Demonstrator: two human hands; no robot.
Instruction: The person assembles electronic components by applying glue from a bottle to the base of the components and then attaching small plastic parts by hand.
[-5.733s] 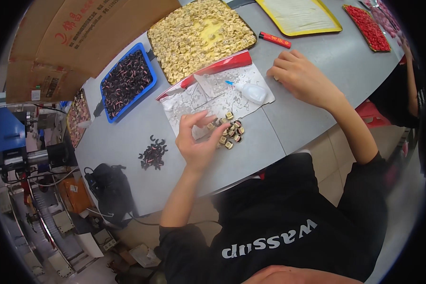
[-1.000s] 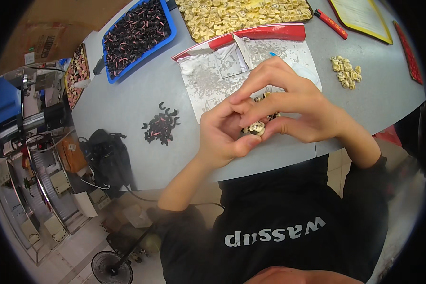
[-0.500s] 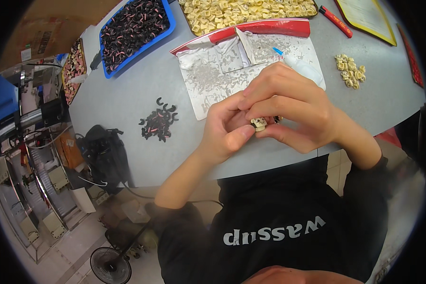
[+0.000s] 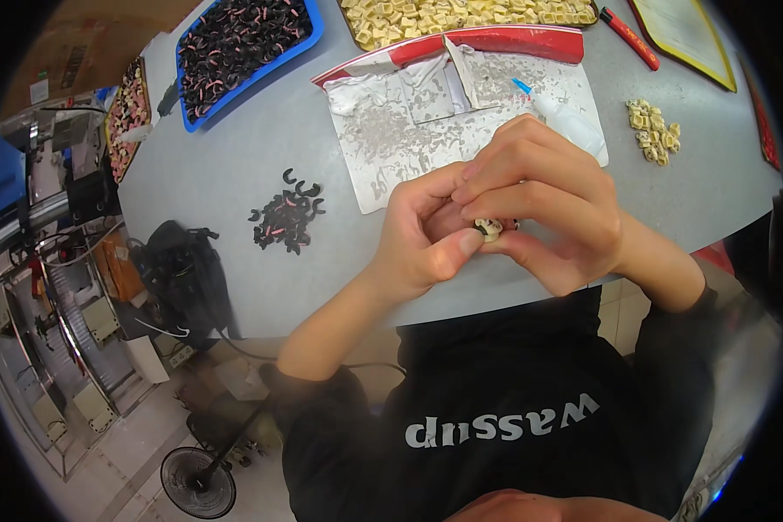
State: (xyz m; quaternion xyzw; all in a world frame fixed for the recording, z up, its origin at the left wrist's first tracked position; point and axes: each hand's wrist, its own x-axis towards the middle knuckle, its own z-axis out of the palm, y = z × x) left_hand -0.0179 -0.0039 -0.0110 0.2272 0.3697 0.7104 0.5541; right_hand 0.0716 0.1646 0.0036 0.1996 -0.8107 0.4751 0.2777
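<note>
Between the fingertips of both hands, above the grey table near its front edge, is a small cream-coloured figure piece (image 4: 488,229) with black parts. My left hand (image 4: 413,235) pinches it from the left, thumb against its lower side. My right hand (image 4: 570,209) closes on it from the right, thumb below and bent fingers over it, hiding much of it. Left of my hands lies a loose pile of black curved pieces (image 4: 287,217), a few with pink. A small heap of cream pieces (image 4: 652,132) lies to the right.
Beyond my hands lies a stained white sheet (image 4: 365,152) with a blue-tipped squeeze bottle (image 4: 572,129) on it. A blue tray (image 4: 257,85) of black and pink pieces stands far left. A red marker (image 4: 631,39) and a yellow-rimmed tray (image 4: 692,48) lie far right.
The whole view has shifted slightly. Both hands keep their grip on the small piece, which is turned a little between the fingers.
</note>
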